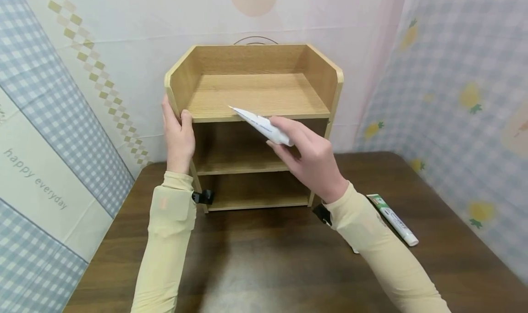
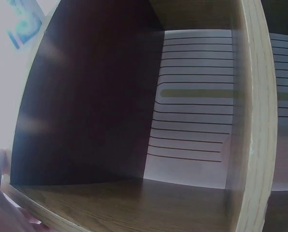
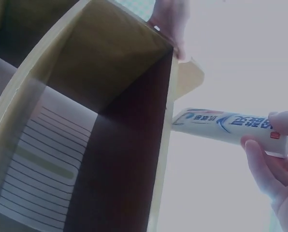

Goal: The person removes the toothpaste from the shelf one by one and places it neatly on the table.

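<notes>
A light wooden shelf unit (image 1: 255, 93) with an open top tray and two lower levels stands on the table. My left hand (image 1: 178, 136) grips its left side panel near the front edge, thumb on the inner side and fingers outside. In front of the top board, my right hand (image 1: 312, 156) pinches a white toothpaste tube (image 1: 261, 124) near its cap end. The tube's flat end points up and left, over the top board's front edge in the head view. Blue lettering shows on the toothpaste tube (image 3: 221, 126) in the right wrist view.
A green and white tube (image 1: 393, 219) lies on the dark wooden table (image 1: 264, 262) beside my right forearm. A small white edge (image 1: 355, 250) peeks out from under the right sleeve. Patterned cloth (image 1: 449, 65) hangs behind and at both sides.
</notes>
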A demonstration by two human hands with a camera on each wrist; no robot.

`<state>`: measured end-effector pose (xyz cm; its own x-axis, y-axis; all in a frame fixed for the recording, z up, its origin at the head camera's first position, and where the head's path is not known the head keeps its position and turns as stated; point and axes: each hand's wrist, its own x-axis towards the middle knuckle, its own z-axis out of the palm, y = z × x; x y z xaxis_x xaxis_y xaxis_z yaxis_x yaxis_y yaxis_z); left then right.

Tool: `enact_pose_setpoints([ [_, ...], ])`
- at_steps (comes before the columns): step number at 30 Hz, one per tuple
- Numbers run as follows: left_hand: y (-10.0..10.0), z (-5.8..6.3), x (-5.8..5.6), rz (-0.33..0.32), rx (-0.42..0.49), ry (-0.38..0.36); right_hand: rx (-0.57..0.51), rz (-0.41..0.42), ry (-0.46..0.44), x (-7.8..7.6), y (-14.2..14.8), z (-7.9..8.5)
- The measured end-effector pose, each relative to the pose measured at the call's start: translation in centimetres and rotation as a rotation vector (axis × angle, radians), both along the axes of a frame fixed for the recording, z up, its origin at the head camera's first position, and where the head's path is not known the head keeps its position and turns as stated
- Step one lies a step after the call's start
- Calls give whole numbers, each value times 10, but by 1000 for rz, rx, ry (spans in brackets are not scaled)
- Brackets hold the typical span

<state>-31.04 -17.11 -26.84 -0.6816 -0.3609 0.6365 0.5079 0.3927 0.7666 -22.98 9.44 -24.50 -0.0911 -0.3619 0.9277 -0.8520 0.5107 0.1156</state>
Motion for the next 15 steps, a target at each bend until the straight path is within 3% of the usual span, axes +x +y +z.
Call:
enact_pose_setpoints([
  [15,1,3,5,4,0,-29,46,-50,-29,23,24,-10],
])
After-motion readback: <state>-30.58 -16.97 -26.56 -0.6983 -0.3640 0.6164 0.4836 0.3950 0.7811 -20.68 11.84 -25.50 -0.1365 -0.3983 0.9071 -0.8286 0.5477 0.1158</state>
